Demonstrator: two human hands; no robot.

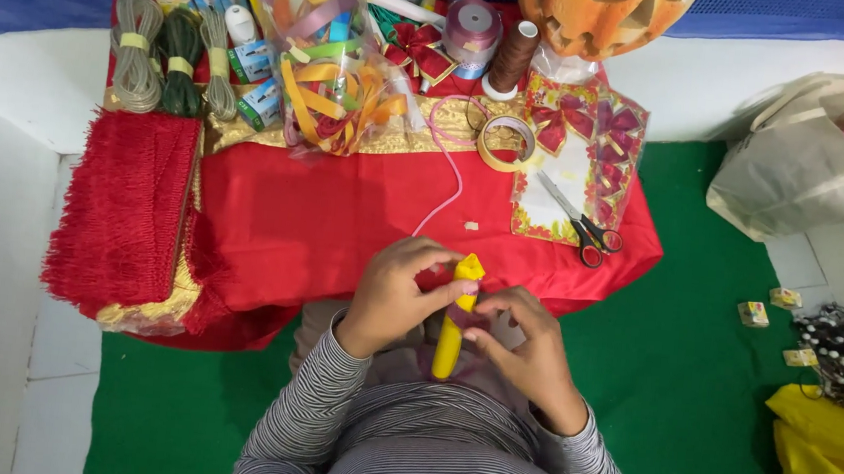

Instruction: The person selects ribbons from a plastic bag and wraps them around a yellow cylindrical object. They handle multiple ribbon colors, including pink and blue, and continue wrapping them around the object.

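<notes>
Yellow tube-shaped object [454, 320] upright over lap, at near edge of red cloth [312, 228]. Left hand [395, 295] curled around its top, fingers pinching. Right hand [525, 351] pinches mid-shaft. Pink cord [449, 184] trails toward tape roll [506, 142]; scissors [584, 225] right.

Single head view, steeply downward, close over red-clothed table [323, 219].

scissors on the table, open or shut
Shut. The scissors lie flat on the card of red bows, blades together in one thin line pointing up-left, red handles side by side near the table's edge.
</notes>
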